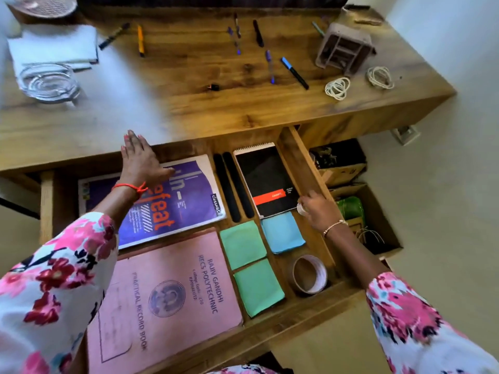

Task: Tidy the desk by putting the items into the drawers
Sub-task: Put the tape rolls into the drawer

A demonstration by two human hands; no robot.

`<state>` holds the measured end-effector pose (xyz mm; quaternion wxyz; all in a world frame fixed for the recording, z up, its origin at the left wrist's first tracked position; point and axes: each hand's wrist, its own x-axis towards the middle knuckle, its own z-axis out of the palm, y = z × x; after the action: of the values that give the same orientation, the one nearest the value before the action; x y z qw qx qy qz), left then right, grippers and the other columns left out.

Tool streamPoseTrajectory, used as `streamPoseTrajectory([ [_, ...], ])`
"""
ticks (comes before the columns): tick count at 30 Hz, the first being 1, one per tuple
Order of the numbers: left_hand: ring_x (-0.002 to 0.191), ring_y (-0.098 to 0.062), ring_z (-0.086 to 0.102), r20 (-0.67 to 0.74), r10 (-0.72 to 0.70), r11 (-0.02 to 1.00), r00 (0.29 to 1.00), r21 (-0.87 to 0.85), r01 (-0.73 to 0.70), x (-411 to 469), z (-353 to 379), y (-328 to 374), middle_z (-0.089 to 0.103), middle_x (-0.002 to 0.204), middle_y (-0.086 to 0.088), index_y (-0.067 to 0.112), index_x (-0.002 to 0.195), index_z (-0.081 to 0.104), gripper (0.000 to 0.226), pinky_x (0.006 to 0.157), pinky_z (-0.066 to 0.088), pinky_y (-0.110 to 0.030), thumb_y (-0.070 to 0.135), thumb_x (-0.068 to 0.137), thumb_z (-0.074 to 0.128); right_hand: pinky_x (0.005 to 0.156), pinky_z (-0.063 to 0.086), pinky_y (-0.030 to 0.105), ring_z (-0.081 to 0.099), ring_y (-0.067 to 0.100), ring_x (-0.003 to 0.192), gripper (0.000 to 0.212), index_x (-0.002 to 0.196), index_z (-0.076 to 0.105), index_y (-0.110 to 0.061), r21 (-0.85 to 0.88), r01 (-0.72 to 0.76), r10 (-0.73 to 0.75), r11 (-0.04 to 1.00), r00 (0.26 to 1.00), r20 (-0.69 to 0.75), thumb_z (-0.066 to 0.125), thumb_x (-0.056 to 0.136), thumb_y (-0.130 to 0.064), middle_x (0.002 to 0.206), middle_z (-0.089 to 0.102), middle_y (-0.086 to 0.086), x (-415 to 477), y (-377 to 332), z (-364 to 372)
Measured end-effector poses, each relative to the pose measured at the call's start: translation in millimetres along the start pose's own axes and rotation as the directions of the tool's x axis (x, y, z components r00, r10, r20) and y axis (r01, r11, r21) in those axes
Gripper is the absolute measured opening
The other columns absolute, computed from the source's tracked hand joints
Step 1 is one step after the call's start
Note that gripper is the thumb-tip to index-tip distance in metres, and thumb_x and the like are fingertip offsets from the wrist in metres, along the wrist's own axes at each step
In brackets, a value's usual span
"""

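Wood-grain desk [189,109], with its drawer [305,168] pulled wide open under the front edge.

Left hand [140,160]: flat, fingers straight and together, reaching over the back of the drawer to the desk's front edge. Touching or hovering, cannot tell. The wrist crosses above the purple notebook [183,201], which lies back left in the drawer.

Right hand [320,211]: fingertips pinch a small white object [300,209], too small to identify. It is held low in the drawer, just beside the right wall, at the near right corner of the black spiral notepad [266,179].

Drawer floor is mostly covered. Pink record book [167,300] fills the front left, its top edge meeting the purple notebook. Two black strips [233,184] lie side by side between notebook and notepad. Green pads [243,244] sit one before the other, with a blue pad [282,233] to their right. Tape roll [309,273] stands in the front right corner. Bare wood shows only along the right wall, between blue pad and tape roll.

On the desk top, pens [270,66] are scattered mid-desk, well apart. An orange pen [140,40] lies further left. A toppled organiser [345,49] sits near the right edge, with two white cord coils [337,87] in front of it. Glass ashtray [48,82] sits far left. The widest bare stretch lies between ashtray and pens.

Cardboard boxes [343,171] crowd the space just right of the drawer.
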<state>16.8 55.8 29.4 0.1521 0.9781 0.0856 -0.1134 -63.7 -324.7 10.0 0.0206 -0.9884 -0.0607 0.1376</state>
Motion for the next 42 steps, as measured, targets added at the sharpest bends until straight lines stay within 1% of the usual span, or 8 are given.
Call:
streamPoseTrajectory([
  [4,0.142,-0.038,-0.010,0.024,0.016,0.999,1.000,0.051,-0.017,-0.9,-1.7,-2.3,-0.011,0.151,-0.030,-0.010,0.142,-0.003,0.109,0.116,-0.003,-0.045,0.037,0.077,0.070,0.096,0.040,0.036,0.044,0.031,0.120,0.034,0.120,0.055,-0.005,-0.215,0.018,-0.005,0.976,0.998,0.061,0.053,0.086,-0.002,0.125,0.053,0.015,-5.3,0.7,14.1],
  [10,0.142,-0.038,-0.010,0.008,0.041,0.997,0.999,0.068,-0.041,-3.1,-1.0,-4.1,-0.010,0.151,-0.030,-0.009,0.143,-0.003,0.109,0.116,-0.002,-0.044,0.036,0.077,0.071,0.099,0.039,0.035,0.042,0.028,0.122,0.039,0.124,0.051,-0.007,-0.241,0.017,0.008,0.970,0.995,0.102,0.056,0.085,-0.003,0.126,0.054,0.013,-1.9,2.3,21.3],
  [13,0.142,-0.039,-0.008,0.022,0.052,0.997,0.998,0.064,-0.053,-4.4,1.5,-4.2,-0.008,0.151,-0.030,-0.009,0.143,-0.001,0.104,0.116,-0.001,-0.046,0.038,0.080,0.067,0.097,0.043,0.034,0.042,0.026,0.125,0.049,0.133,0.043,-0.012,-0.171,-0.036,0.057,0.985,0.991,0.121,0.058,0.087,-0.009,0.131,0.051,0.011,0.8,-0.7,12.8],
  [16,0.143,-0.035,-0.012,0.040,0.060,0.998,0.997,-0.006,-0.060,-0.3,-0.2,-5.1,-0.010,0.152,-0.027,-0.004,0.145,0.003,0.087,0.115,-0.005,-0.046,0.043,0.090,0.051,0.091,0.049,0.032,0.055,0.023,0.113,0.046,0.128,0.049,-0.012,0.092,-0.055,0.045,0.994,0.994,0.104,0.063,0.084,-0.012,0.124,0.056,0.011,17.6,-15.5,-15.1],
  [21,0.143,-0.033,-0.012,0.060,0.181,0.982,0.982,-0.064,-0.178,23.3,-17.9,-24.9,-0.007,0.157,-0.010,0.028,0.148,0.015,0.056,0.114,-0.003,-0.050,0.039,0.097,0.036,0.083,0.048,0.026,0.061,0.022,0.096,0.023,0.106,0.065,-0.005,0.378,0.129,-0.079,0.917,0.986,-0.144,0.064,0.084,-0.012,0.103,0.066,0.012,82.9,-71.5,-72.0],
  [27,0.144,-0.027,-0.009,0.033,0.213,0.974,0.977,-0.090,-0.209,34.7,-22.1,-33.4,-0.003,0.157,0.001,0.036,0.144,0.023,0.054,0.114,0.000,-0.045,0.038,0.094,0.044,0.095,0.039,0.026,0.056,0.027,0.111,0.031,0.113,0.062,0.000,0.419,0.196,-0.076,0.887,0.955,-0.286,0.062,0.085,-0.010,0.120,0.060,0.016,186.5,-135.2,-108.8],
  [34,0.144,-0.022,-0.012,-0.006,0.200,0.972,0.980,-0.127,-0.199,40.1,-16.6,-40.6,-0.004,0.157,0.005,0.037,0.143,0.022,0.055,0.115,-0.003,-0.042,0.040,0.093,0.045,0.114,0.016,0.026,0.024,0.025,0.140,0.059,0.143,0.028,-0.006,0.283,0.174,-0.142,0.943,0.981,-0.132,0.054,0.090,-0.012,0.152,0.025,0.012,264.9,-168.5,-109.0],
  [42,0.144,-0.019,-0.013,-0.022,0.189,0.971,0.982,-0.141,-0.191,44.2,-17.6,-43.7,-0.005,0.156,0.007,0.038,0.143,0.022,0.056,0.115,-0.004,-0.040,0.041,0.092,0.045,0.099,0.031,0.026,0.050,0.031,0.120,0.024,0.109,0.063,0.004,0.360,0.170,-0.070,0.917,0.959,-0.275,0.053,0.088,0.002,0.129,0.054,0.019,275.6,-171.4,-106.0],
])
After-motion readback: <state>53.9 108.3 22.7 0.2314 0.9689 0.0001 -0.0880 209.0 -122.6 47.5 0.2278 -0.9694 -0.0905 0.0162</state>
